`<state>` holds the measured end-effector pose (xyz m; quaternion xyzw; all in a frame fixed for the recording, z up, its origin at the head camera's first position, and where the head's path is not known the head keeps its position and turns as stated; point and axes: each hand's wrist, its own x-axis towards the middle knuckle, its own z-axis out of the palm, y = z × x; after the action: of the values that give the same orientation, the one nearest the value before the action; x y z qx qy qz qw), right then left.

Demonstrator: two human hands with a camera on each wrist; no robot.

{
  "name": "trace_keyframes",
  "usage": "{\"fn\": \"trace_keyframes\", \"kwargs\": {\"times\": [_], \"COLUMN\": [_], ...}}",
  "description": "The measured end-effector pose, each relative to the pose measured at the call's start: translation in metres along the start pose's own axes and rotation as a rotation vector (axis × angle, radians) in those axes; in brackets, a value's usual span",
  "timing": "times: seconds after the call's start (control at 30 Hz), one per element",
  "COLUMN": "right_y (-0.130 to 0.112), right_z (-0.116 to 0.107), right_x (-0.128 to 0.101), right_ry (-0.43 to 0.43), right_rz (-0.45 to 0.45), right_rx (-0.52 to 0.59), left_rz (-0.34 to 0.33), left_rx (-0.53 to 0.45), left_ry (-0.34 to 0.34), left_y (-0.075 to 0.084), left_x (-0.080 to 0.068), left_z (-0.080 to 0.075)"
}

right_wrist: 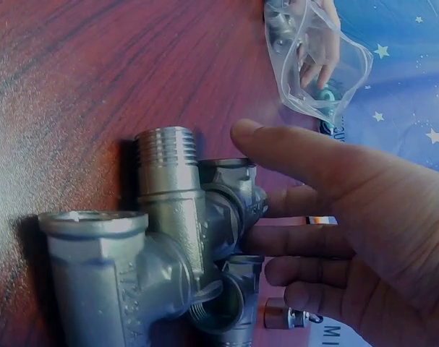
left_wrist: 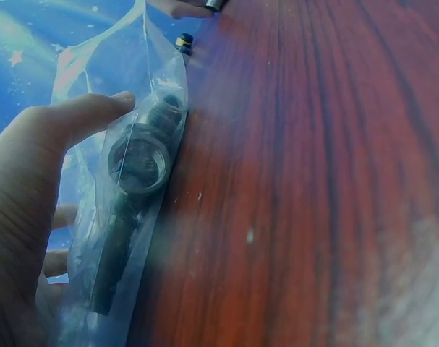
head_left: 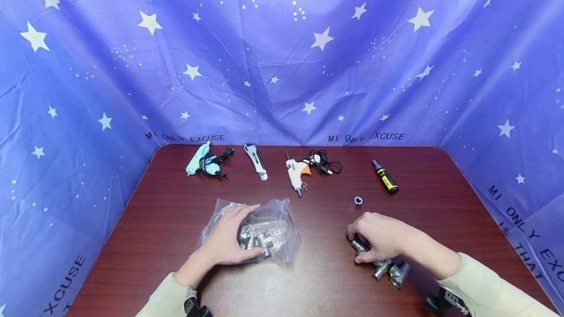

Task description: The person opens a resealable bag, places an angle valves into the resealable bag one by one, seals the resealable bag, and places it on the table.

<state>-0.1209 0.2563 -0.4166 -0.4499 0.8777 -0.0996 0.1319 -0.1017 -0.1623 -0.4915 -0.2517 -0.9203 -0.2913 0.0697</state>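
Observation:
A clear plastic bag (head_left: 282, 224) with metal pipe fittings (head_left: 255, 238) inside lies on the table at centre left. My left hand (head_left: 226, 238) holds it, thumb on the near side and fingers across the far side. In the left wrist view a threaded ring opening (left_wrist: 139, 166) shows through the plastic. At the right, my right hand (head_left: 381, 236) is over a cluster of loose threaded metal tee fittings (right_wrist: 172, 217). Its fingers (right_wrist: 299, 242) reach along the far side of the cluster and seem to touch it; the thumb stands apart.
A small metal cylindrical piece (head_left: 358, 201) stands beyond my right hand. Along the back lie a light-blue glue gun (head_left: 200, 160), a utility knife (head_left: 256, 162), a white glue gun (head_left: 297, 170) with a black cord and a yellow-black screwdriver (head_left: 386, 178). Star-printed cloth (head_left: 282, 62) surrounds the table.

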Motion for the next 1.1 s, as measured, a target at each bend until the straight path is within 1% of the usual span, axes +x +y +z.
{"fn": "trace_keyframes", "kwargs": {"times": [0.17,0.27,0.43,0.57,0.73,0.9,1.1], "right_y": [0.0,0.002,0.005,0.005,-0.001,-0.012,-0.025], "right_z": [0.001,0.001,0.002,0.001,0.001,0.004,0.011], "right_x": [0.001,0.003,0.01,0.019,0.035,0.059,0.086], "right_ry": [0.01,0.053,0.149,0.191,0.22,0.274,0.252], "right_rz": [-0.006,-0.044,-0.142,-0.169,-0.167,-0.168,-0.204], "right_rx": [-0.003,0.0,0.094,0.135,0.14,0.137,0.133], "left_rz": [0.003,0.008,0.003,-0.001,-0.009,-0.005,-0.013], "left_rx": [-0.006,-0.011,-0.008,-0.001,-0.01,-0.014,-0.016], "left_ry": [0.004,0.006,0.0,-0.002,-0.001,0.005,-0.003], "left_y": [0.0,0.0,0.002,0.002,0.001,0.001,0.002], "left_x": [0.001,0.002,0.001,0.0,0.0,0.0,0.0], "left_z": [0.001,0.0,-0.002,-0.001,-0.001,-0.002,-0.001]}}
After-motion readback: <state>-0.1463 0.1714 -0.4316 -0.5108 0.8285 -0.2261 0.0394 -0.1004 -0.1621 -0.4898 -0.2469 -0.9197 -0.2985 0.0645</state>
